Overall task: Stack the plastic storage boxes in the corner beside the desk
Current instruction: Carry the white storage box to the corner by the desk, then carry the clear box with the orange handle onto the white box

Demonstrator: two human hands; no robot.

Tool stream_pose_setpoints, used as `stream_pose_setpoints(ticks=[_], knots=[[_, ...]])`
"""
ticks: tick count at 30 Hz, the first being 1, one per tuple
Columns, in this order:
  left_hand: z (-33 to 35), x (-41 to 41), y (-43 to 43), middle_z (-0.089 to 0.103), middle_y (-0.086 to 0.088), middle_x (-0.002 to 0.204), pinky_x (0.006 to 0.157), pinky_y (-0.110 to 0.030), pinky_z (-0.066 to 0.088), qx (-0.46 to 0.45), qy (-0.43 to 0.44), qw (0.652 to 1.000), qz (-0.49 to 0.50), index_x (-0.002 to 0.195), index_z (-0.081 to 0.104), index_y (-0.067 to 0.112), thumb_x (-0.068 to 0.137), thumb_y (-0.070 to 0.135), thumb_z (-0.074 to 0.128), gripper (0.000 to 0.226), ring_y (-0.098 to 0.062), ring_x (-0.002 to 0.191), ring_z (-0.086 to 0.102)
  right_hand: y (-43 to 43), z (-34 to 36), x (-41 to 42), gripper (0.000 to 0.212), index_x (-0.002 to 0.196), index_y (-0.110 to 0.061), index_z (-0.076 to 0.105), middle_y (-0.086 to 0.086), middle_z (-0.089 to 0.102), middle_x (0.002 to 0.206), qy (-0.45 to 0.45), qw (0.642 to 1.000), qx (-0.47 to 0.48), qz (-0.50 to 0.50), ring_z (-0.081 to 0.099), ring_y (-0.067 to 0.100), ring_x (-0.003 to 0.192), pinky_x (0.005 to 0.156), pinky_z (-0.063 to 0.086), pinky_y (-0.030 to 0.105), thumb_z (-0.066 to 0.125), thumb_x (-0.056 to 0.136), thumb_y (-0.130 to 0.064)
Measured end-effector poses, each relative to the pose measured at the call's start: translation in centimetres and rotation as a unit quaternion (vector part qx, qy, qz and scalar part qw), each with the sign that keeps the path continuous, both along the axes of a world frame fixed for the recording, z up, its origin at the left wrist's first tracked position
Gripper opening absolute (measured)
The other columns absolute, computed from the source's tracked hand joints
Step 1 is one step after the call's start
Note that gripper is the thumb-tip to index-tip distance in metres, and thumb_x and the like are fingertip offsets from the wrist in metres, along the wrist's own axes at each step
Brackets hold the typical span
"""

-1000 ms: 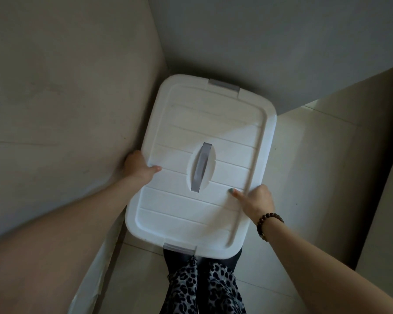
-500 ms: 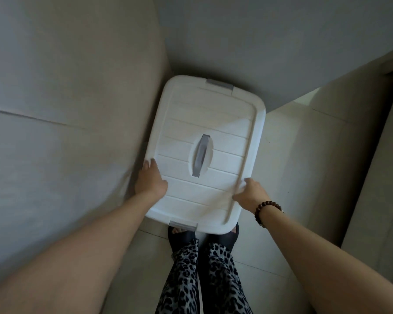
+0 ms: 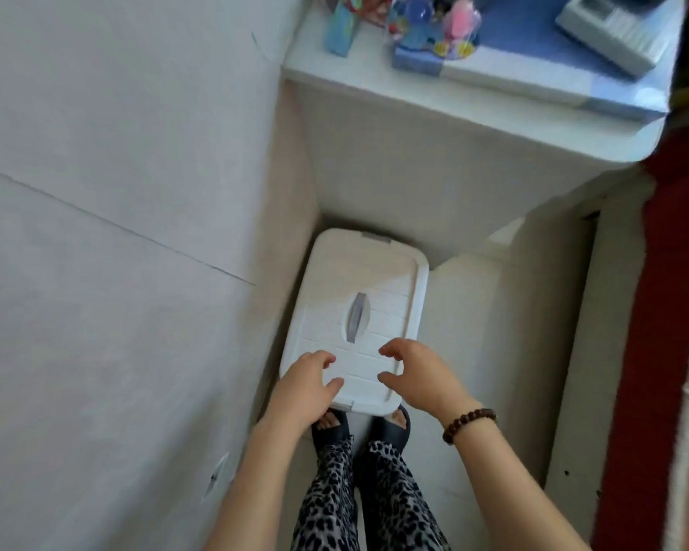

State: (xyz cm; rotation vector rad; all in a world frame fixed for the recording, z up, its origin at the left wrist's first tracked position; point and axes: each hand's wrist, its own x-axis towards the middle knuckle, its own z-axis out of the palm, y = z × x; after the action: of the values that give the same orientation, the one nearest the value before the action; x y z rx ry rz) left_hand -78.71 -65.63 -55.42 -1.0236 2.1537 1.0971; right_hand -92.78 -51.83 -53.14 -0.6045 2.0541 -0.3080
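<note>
The white plastic storage box with a flat ribbed lid (image 3: 359, 308) sits on the floor in the corner, under and just past both hands. The left hand (image 3: 309, 381) is open with fingers spread and curled a little, holding nothing. The right hand (image 3: 418, 373) is open the same way, holding nothing. A grey handle (image 3: 357, 316) lies in the lid just beyond the fingers. The white desk (image 3: 474, 97) stands far ahead of the hands.
</note>
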Motion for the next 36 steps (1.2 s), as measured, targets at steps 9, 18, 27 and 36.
stream_pose_setpoints(ticks=[9,18,27,36], knots=[[19.1,-2.1,-0.1,0.05,0.017,0.129,0.085,-0.022,0.04,-0.084,0.139,0.986,-0.044,0.132,0.045,0.034,0.086,0.042,0.061,0.049,-0.003,0.112,0.051,1.6,18.5,-1.9,0.061,0.139,-0.024,0.044,-0.006,0.051,0.139,0.045,0.999,-0.007,0.022,0.052,0.014,0.121,0.096,0.046,0.029,0.069,0.084,-0.035],[33.9,-3.7,2.8,0.046,0.032,0.123,0.067,-0.006,0.034,-0.123,0.247,0.956,-0.095,0.124,0.045,0.046,0.083,0.052,0.059,0.044,0.009,0.103,0.05,5.8,32.7,-1.8,0.051,0.13,-0.036,0.049,-0.019,0.053,0.126,0.177,0.976,-0.122,-0.04,0.052,0.0,0.112,0.087,0.04,0.017,0.068,0.084,-0.044],[42.5,-6.0,5.9,0.052,0.033,0.11,0.074,0.002,0.033,-0.214,0.372,0.895,-0.121,0.114,0.051,0.048,0.078,0.052,0.064,0.038,0.014,0.101,0.048,11.6,41.8,-2.7,0.052,0.129,-0.039,0.048,-0.029,0.047,0.113,0.279,0.942,-0.17,-0.083,0.047,-0.009,0.102,0.088,0.039,0.013,0.069,0.081,-0.047],[46.3,-10.8,11.0,0.055,0.029,0.108,0.072,-0.005,0.037,-0.199,0.438,0.855,-0.191,0.115,0.054,0.045,0.078,0.05,0.066,0.04,0.01,0.099,0.052,17.9,47.2,-4.0,0.053,0.132,-0.035,0.049,-0.016,0.053,0.126,0.323,0.92,-0.167,-0.147,0.052,0.003,0.11,0.093,0.046,0.022,0.07,0.083,-0.039]])
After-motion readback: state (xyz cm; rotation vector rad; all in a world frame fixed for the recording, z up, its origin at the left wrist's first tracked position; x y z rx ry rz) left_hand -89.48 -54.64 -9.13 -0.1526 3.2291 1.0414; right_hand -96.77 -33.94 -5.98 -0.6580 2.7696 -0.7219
